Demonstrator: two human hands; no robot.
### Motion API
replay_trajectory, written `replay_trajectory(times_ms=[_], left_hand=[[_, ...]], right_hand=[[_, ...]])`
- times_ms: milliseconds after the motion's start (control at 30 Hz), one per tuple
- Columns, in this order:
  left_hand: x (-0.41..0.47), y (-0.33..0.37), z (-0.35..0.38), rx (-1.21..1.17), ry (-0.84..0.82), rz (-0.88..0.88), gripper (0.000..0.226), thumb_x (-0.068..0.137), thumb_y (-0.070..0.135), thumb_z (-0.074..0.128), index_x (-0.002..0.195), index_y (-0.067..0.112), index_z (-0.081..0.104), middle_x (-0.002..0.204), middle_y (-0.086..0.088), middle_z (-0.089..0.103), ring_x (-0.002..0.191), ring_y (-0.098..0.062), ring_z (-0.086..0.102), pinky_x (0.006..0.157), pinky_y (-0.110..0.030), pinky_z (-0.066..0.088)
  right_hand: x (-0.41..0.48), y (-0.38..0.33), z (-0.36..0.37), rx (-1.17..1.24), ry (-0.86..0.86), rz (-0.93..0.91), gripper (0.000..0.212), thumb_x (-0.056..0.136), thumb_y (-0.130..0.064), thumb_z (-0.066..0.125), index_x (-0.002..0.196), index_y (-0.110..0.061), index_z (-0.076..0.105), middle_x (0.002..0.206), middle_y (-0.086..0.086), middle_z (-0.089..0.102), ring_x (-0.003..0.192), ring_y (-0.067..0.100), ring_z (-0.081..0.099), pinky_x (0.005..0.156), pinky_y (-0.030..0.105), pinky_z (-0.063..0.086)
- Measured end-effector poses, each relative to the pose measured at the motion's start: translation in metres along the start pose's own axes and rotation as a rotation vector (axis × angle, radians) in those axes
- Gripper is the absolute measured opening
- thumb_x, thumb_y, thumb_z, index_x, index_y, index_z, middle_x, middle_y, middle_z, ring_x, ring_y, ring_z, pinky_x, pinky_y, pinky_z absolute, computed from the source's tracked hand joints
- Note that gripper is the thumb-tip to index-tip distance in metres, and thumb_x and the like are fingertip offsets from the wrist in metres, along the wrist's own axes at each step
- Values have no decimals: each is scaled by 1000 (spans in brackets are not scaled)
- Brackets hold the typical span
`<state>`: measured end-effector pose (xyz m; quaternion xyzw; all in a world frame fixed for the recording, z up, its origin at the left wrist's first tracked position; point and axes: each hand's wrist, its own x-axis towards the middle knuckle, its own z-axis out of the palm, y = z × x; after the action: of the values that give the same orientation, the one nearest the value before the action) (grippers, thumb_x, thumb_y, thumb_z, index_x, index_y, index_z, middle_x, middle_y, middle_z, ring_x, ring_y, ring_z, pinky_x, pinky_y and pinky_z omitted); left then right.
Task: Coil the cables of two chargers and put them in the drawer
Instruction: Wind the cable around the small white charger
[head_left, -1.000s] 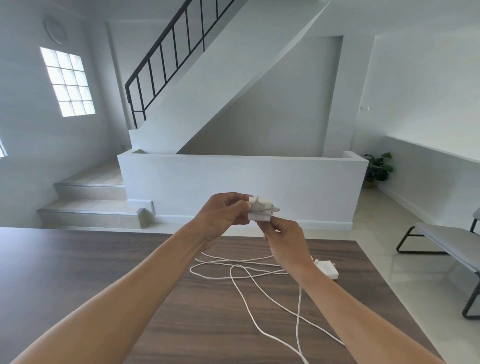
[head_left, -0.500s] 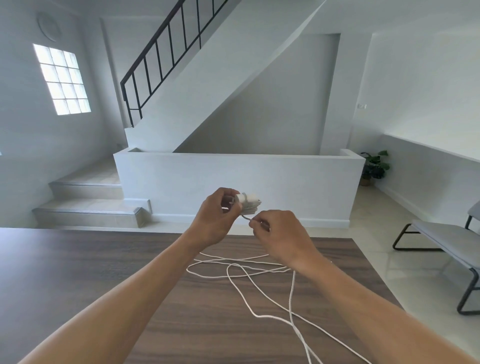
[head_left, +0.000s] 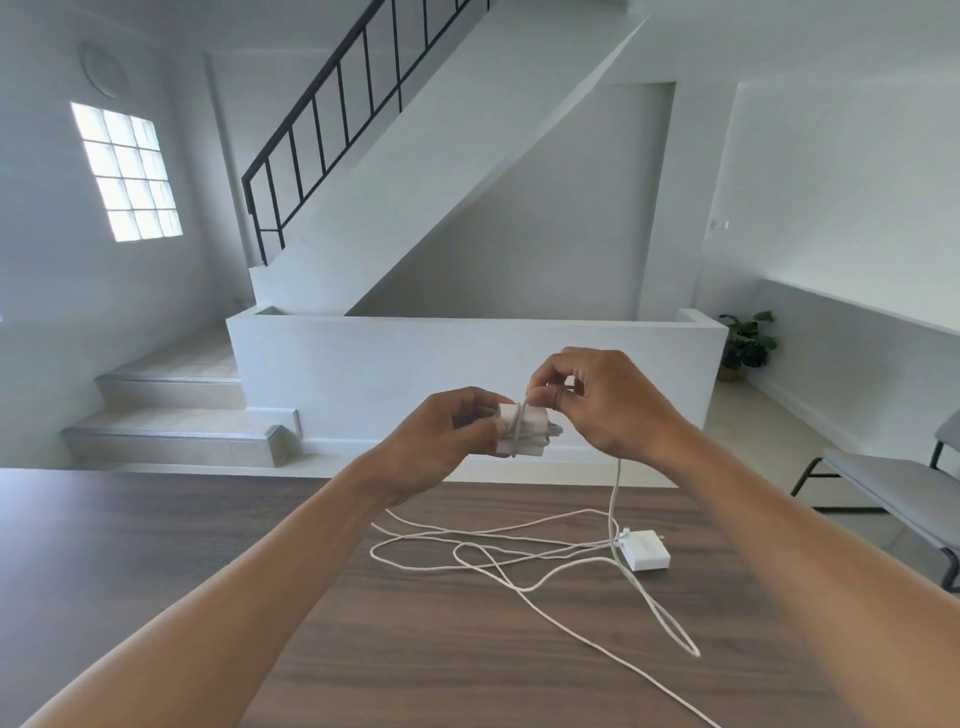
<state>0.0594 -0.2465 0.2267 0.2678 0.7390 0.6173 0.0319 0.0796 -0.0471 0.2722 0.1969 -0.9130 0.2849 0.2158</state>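
Charger, a white block, is held up in the air above the far edge of the table, near the middle of the view. The left hand comes in from nine o'clock, its grip closed round the block with fingers and thumb curled on its faces. A few turns of white cable cross the block.

The right hand sits just beside the held charger at two o'clock. Its grip is narrow, with thumb and forefinger pinching the cable where it rises off the top of the block. Below that hand the cable hangs toward six o'clock and reaches the table, where white strands lie in loose, overlapping loops.

A second charger, flat and square, lies on the table at five o'clock from the held one, well apart from it and touching the loops. Which strand belongs to which block cannot be told.

Beyond the table, a bench stands at three o'clock, a potted plant at two and a staircase at twelve.
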Motion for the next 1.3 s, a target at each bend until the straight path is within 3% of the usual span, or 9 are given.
replay_trajectory(times_ms=[233, 300, 367, 467, 567, 767, 867, 1133, 1300], left_hand=[[-5, 17, -4, -300, -185, -31, 39, 87, 10, 54, 118, -13, 57, 106, -16, 69, 99, -32, 66, 85, -34, 56], [-5, 20, -5, -372, -167, -27, 43, 87, 10, 53, 120, -18, 53, 108, -18, 67, 98, -31, 66, 83, -33, 56], [-4, 21, -6, -429, -111, -30, 43, 88, 9, 54, 119, -21, 53, 109, -20, 67, 98, -32, 66, 84, -35, 57], [-2, 24, -5, -407, -39, -34, 23, 95, 5, 52, 106, -10, 65, 109, -23, 70, 103, -37, 65, 96, -45, 53], [-1, 22, -2, -304, 72, -83, 24, 99, 6, 48, 105, -7, 67, 109, -18, 73, 100, -28, 70, 84, -29, 57], [-5, 20, 9, -293, 92, -142, 28, 101, 7, 43, 93, 0, 69, 93, -4, 78, 91, -18, 74, 86, -28, 57], [-2, 21, 13, -253, 203, -169, 25, 98, 8, 49, 86, 3, 69, 80, 1, 77, 75, -11, 73, 77, -26, 55], [-3, 13, 7, 84, 340, -154, 9, 91, 22, 61, 94, 18, 69, 96, -10, 74, 89, -29, 70, 95, -42, 54], [-10, 10, 7, 227, 296, -99, 33, 82, 42, 62, 102, 16, 69, 91, -2, 74, 91, -20, 71, 91, -45, 55]], right_hand=[[-5, 13, 12, 420, -81, 82, 20, 93, -8, 58, 82, -16, 73, 62, -19, 66, 56, -6, 54, 60, 10, 40], [-12, 16, 24, 475, -69, 154, 19, 88, -2, 53, 77, -8, 68, 48, -17, 54, 43, -2, 43, 50, 13, 34], [-20, 14, 41, 484, -39, 231, 35, 94, -12, 53, 63, -20, 64, 42, -13, 46, 40, 3, 34, 48, 22, 30], [-33, 4, 67, 398, 23, 217, 33, 97, -31, 53, 69, -33, 70, 44, -12, 45, 40, 4, 37, 47, 18, 30], [-41, -4, 83, 224, 99, 156, 27, 98, -36, 49, 90, -24, 72, 43, -14, 46, 45, 8, 41, 53, 23, 33], [-40, -15, 80, -152, -48, 144, 35, 102, -37, 36, 84, -20, 60, 74, 3, 58, 78, 29, 54, 64, 34, 37], [-42, -18, 79, -149, -31, 130, 35, 102, -36, 34, 84, -19, 58, 72, -1, 54, 75, 27, 51, 63, 34, 37], [-47, -32, 58, -333, -122, 31, 31, 102, -33, 33, 81, -18, 50, 79, 2, 58, 75, 32, 52, 63, 36, 39], [-43, -45, 34, -382, -142, 2, 31, 99, -32, 38, 98, -18, 66, 95, 6, 67, 88, 30, 62, 72, 34, 44]])
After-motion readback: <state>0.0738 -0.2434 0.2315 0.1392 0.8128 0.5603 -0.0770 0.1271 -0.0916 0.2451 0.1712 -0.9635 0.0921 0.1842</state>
